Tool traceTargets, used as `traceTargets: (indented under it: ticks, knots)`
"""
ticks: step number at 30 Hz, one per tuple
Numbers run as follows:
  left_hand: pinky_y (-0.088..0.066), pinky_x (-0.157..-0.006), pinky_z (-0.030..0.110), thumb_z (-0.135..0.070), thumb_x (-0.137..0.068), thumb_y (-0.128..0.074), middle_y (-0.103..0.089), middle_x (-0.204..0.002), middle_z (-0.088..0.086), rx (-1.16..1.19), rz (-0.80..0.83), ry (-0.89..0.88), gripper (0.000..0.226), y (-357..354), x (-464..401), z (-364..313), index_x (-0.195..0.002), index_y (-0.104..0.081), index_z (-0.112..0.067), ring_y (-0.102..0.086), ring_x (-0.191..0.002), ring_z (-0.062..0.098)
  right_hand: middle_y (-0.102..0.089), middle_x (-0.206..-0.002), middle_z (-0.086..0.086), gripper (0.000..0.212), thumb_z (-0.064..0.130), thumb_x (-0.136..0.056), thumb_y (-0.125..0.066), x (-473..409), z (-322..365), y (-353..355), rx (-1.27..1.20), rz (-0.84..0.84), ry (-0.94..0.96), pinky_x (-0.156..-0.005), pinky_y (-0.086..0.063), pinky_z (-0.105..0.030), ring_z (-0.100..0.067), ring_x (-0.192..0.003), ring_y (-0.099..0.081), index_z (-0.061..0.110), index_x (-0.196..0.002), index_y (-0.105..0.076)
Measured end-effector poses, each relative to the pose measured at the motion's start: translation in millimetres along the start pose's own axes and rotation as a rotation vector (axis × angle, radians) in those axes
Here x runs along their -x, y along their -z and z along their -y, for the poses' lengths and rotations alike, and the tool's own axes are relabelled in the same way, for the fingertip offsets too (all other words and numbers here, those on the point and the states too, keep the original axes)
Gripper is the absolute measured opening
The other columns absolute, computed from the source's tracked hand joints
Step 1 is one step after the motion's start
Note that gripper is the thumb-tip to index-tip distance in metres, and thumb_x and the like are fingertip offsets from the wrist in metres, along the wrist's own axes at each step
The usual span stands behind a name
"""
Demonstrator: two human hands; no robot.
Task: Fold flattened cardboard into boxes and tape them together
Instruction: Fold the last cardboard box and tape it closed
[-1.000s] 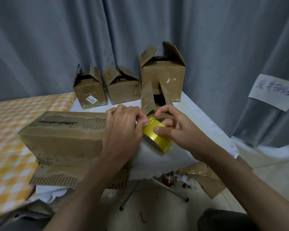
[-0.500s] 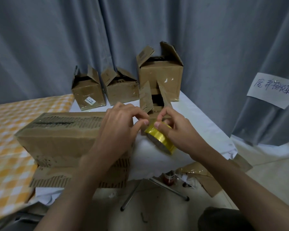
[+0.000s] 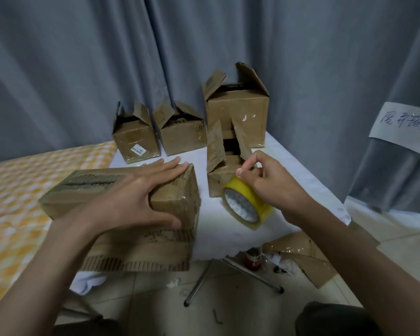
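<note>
A long worn cardboard box (image 3: 102,195) lies on its side at the near edge of the white table (image 3: 218,221). My left hand (image 3: 141,197) rests flat on its right end, fingers spread over the top and thumb on the front face. A yellow tape roll (image 3: 246,204) is tilted on edge on the table to the right of the box. My right hand (image 3: 269,183) is over the roll, thumb and forefinger pinched above its top edge on what looks like the tape's end. Hands and roll sit apart from each other.
A small open box (image 3: 218,175) stands just behind the roll. Three folded boxes (image 3: 136,139) (image 3: 182,134) (image 3: 238,112) line the back by the grey curtain. A yellow checked cloth (image 3: 17,197) lies left. Cardboard scraps (image 3: 308,258) and table legs are on the floor below.
My left hand left the tape roll and moved left onto the long box's right end. My right hand stays at the roll, which has tipped so its hollow core faces me.
</note>
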State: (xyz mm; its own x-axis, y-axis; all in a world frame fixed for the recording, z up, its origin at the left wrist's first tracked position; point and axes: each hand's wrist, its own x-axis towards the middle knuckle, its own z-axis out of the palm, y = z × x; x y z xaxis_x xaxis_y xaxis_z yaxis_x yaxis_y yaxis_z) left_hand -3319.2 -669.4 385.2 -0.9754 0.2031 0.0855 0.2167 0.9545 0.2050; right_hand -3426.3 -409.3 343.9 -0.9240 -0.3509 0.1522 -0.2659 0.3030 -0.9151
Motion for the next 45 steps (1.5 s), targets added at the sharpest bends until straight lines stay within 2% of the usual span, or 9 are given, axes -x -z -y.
traceTargets:
  ticks: [5,12,18,23,27,30,36,40,45]
  knots:
    - [-0.029,-0.116,0.047,-0.094,-0.07,-0.03,-0.017,-0.161,-0.021,-0.195,-0.064,0.012,0.094,-14,-2,0,-0.151,-0.002,-0.055,-0.024,-0.145,0.011,-0.062,-0.093,0.0,0.015,0.04,-0.094,-0.065,-3,3,-5,-0.066,0.045,-0.072,-0.076,-0.048,-0.034,-0.019,-0.094,-0.061,0.025,-0.094,-0.059]
    - [-0.038,-0.099,0.041,-0.094,-0.073,-0.013,-0.032,-0.149,-0.006,-0.446,-0.192,0.123,0.09,-15,-3,-8,-0.151,0.002,-0.051,-0.04,-0.124,0.024,-0.06,-0.083,0.006,0.015,0.038,-0.093,-0.068,-6,7,-7,-0.131,0.031,-0.078,-0.071,-0.044,-0.028,-0.016,-0.088,-0.061,0.025,-0.091,-0.061]
    - [-0.032,-0.114,0.037,-0.087,-0.077,-0.024,-0.019,-0.16,-0.014,-0.293,-0.127,0.08,0.084,-31,-10,-8,-0.145,-0.026,-0.038,-0.022,-0.146,0.012,-0.064,-0.089,0.004,0.015,0.038,-0.091,-0.07,-8,13,-19,-0.137,0.013,-0.087,-0.072,-0.044,-0.029,-0.015,-0.089,-0.062,0.025,-0.091,-0.063]
    - [-0.037,-0.112,0.038,-0.083,-0.083,-0.027,-0.032,-0.154,-0.013,-0.276,-0.095,-0.01,0.068,-27,-18,-6,-0.133,-0.036,-0.036,-0.015,-0.148,0.009,-0.068,-0.094,0.005,0.013,0.038,-0.09,-0.071,-6,19,-26,-0.122,-0.01,-0.089,-0.067,-0.044,-0.026,-0.008,-0.088,-0.062,0.027,-0.089,-0.065]
    - [-0.022,-0.121,0.037,-0.09,-0.077,-0.026,-0.011,-0.163,-0.017,-0.196,-0.031,-0.005,0.089,-23,-13,-7,-0.152,-0.021,-0.041,-0.002,-0.149,0.003,-0.068,-0.096,0.007,0.014,0.038,-0.089,-0.072,-3,24,-31,-0.109,-0.025,-0.095,-0.069,-0.046,-0.027,-0.008,-0.09,-0.062,0.026,-0.091,-0.065]
    - [-0.023,-0.118,0.031,-0.095,-0.065,-0.044,-0.014,-0.161,-0.02,0.139,-0.077,0.098,0.104,-10,-15,-11,-0.153,-0.012,-0.048,-0.016,-0.144,-0.002,-0.071,-0.094,0.004,0.014,0.034,-0.088,-0.073,-1,28,-34,-0.141,-0.048,-0.078,-0.072,-0.05,-0.029,-0.012,-0.09,-0.065,0.022,-0.092,-0.067]
    - [-0.051,-0.091,0.027,-0.059,-0.073,-0.073,-0.068,-0.107,-0.017,0.42,-0.358,0.064,0.047,5,-27,-25,-0.111,-0.072,-0.032,-0.061,-0.101,-0.003,-0.066,-0.087,0.009,0.018,0.035,-0.088,-0.072,3,42,-39,-0.148,-0.066,-0.018,-0.061,-0.042,-0.022,-0.004,-0.08,-0.06,0.02,-0.096,-0.067]
    - [-0.047,-0.064,0.018,-0.037,-0.073,-0.084,-0.071,-0.076,-0.009,0.519,-0.441,0.075,0.021,2,-38,-36,-0.088,-0.075,-0.026,-0.063,-0.07,0.0,-0.068,-0.081,0.0,0.018,0.035,-0.087,-0.073,8,48,-41,-0.143,-0.077,0.028,-0.067,-0.048,-0.028,-0.007,-0.077,-0.062,0.02,-0.094,-0.065]
    - [-0.048,-0.063,0.019,-0.025,-0.077,-0.083,-0.072,-0.073,-0.005,0.596,-0.454,0.056,0.011,0,-46,-39,-0.079,-0.076,-0.018,-0.064,-0.069,0.005,-0.063,-0.081,-0.021,0.016,0.036,-0.09,-0.07,11,47,-36,-0.183,-0.04,0.073,-0.069,-0.044,-0.036,-0.023,-0.072,-0.056,0.022,-0.093,-0.061]
